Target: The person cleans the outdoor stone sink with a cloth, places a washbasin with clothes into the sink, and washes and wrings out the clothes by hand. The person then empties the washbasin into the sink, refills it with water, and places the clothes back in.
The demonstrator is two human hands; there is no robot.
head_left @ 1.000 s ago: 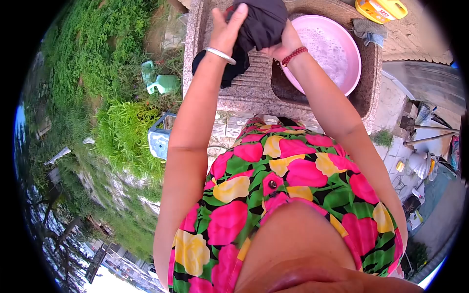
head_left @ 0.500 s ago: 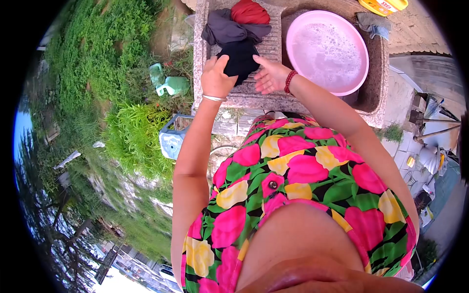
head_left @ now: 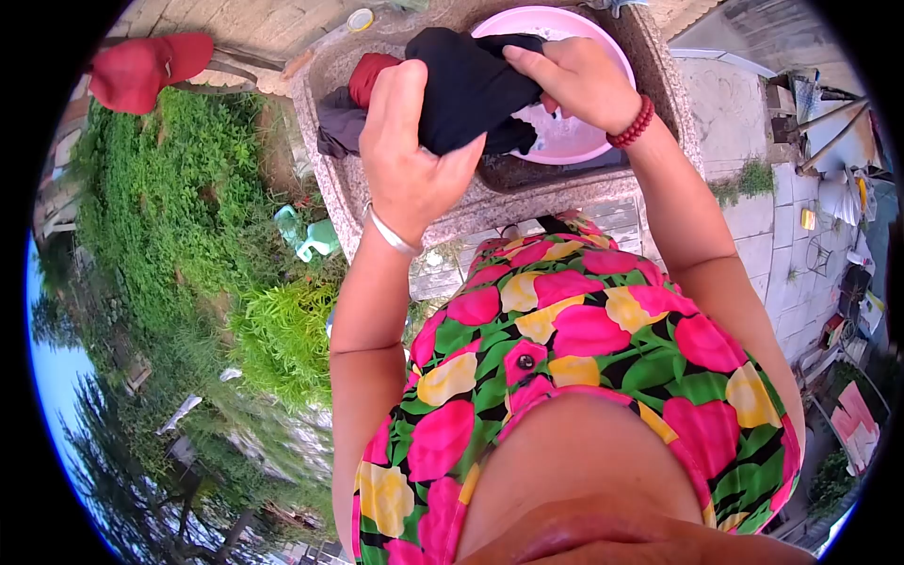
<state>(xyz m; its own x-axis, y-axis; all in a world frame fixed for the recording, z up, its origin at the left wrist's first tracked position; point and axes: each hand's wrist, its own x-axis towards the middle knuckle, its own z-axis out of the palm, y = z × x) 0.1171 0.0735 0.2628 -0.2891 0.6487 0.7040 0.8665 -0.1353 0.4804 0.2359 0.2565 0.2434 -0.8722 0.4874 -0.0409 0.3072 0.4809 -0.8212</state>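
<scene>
Here, black cloth point(head_left: 471, 89) spans between both hands point(head_left: 414, 155).

Matt black cloth point(head_left: 466, 89); glossy pink plastic basin point(head_left: 591, 141).

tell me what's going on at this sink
A person holds up a black cloth over a stone sink, the right hand pinching it, the left hand against its other side. It partly hides a pink basin of sudsy water. A red cloth and a grey one lie to the left.
</scene>
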